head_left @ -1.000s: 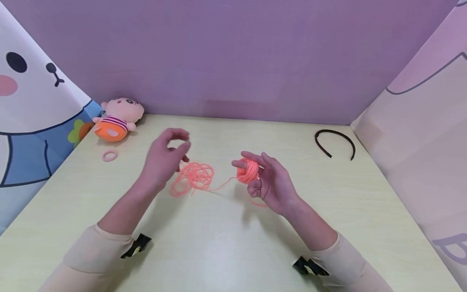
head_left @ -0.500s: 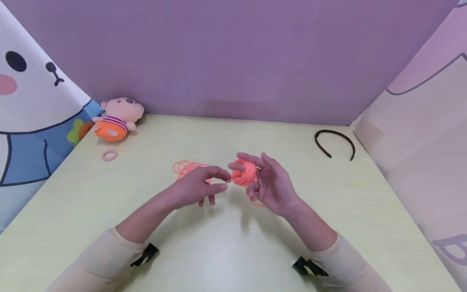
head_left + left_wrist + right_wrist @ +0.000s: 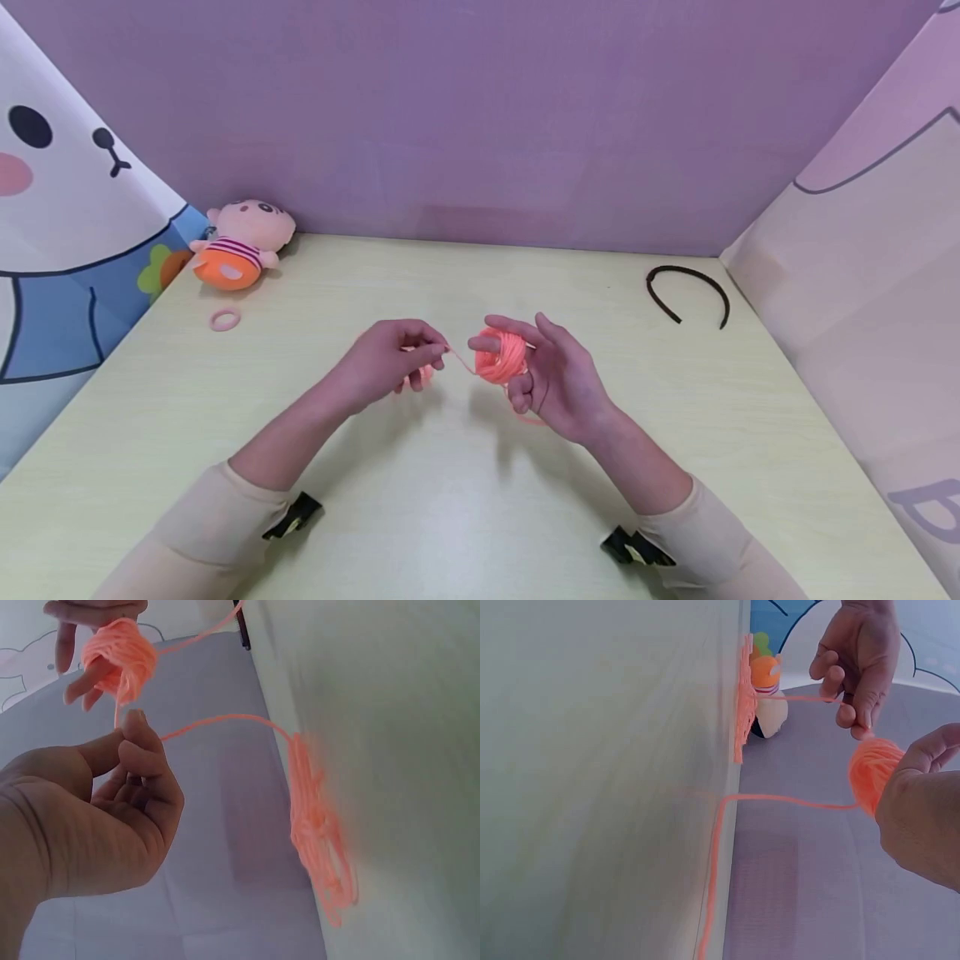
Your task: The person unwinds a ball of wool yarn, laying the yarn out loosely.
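A small bundle of coral yarn [image 3: 501, 357] is wound about the fingers of my right hand [image 3: 558, 379], which holds it above the table with the palm facing me. Its ring and little fingers are curled below the bundle. Just to the left, my left hand [image 3: 393, 358] pinches the yarn strand [image 3: 461, 361] between thumb and fingertips. That strand runs from the bundle through the pinch, then on to a loose yarn pile [image 3: 315, 825] lying on the table. In the head view my left hand mostly covers this pile. A yarn tail [image 3: 787, 799] hangs from the bundle onto the table.
At the back left lies a plush doll [image 3: 243, 244] with orange bottoms, and before it a pink ring [image 3: 225, 319]. A dark headband [image 3: 686, 287] rests at the back right. A purple wall [image 3: 480, 125] and printed side panels enclose the table [image 3: 465, 517].
My left hand has come down and right towards the bundle, then drawn back slightly left with the strand pulled out between the hands. My right hand has barely moved.
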### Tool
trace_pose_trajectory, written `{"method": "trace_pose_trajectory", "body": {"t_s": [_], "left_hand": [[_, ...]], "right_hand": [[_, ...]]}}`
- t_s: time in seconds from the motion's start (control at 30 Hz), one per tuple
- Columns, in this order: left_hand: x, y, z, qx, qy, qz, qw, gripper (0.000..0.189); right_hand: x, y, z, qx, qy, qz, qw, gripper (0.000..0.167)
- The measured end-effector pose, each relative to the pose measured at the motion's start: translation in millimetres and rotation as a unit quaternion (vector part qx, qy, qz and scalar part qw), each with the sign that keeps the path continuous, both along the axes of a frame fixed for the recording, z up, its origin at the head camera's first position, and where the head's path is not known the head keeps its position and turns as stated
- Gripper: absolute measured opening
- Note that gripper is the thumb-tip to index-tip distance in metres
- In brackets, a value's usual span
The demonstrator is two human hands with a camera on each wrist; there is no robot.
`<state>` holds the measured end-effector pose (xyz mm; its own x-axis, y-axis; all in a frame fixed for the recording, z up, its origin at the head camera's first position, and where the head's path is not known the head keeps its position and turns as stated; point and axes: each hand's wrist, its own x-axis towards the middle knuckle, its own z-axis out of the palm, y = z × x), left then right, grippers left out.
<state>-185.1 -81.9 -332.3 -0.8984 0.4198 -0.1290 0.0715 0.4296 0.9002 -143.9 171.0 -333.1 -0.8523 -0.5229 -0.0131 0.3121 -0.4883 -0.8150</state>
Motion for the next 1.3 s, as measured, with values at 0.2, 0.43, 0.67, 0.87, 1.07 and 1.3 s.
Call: {"method": "trace_pose_trajectory", "body": {"t_s": [0.2, 0.43, 0.67, 0.87, 1.07, 1.3], "left_hand": [[-5.3, -9.2, 7.6, 0.013, 0.025, 0.064, 0.9975, 0.016], [-6.0, -14.5, 16.3, 0.066, 0.049, 0.107, 0.9909, 0.018], [-4.5, -18.7, 24.9, 0.135, 0.059, 0.124, 0.9813, 0.02], [-3.0, -22.0, 30.6, 0.163, 0.073, 0.123, 0.9762, 0.02], [-0.5, -23.4, 34.8, 0.202, 0.08, 0.108, 0.9701, 0.019], [0.0, -26.3, 37.8, 0.259, 0.078, 0.102, 0.9574, 0.017]], "right_hand": [[-0.5, -0.1, -0.8, 0.002, 0.004, 0.006, 1.0, 0.054], [-0.8, -0.6, -1.8, 0.021, -0.002, 0.006, 0.9998, 0.057], [-1.5, -0.9, -2.1, 0.037, -0.004, 0.002, 0.9993, 0.059], [-1.6, -0.4, -2.1, 0.045, -0.005, 0.001, 0.999, 0.06], [-1.7, -0.4, -1.7, 0.048, -0.014, -0.005, 0.9987, 0.061], [-2.6, -0.1, -1.7, 0.054, -0.027, -0.02, 0.998, 0.057]]}}
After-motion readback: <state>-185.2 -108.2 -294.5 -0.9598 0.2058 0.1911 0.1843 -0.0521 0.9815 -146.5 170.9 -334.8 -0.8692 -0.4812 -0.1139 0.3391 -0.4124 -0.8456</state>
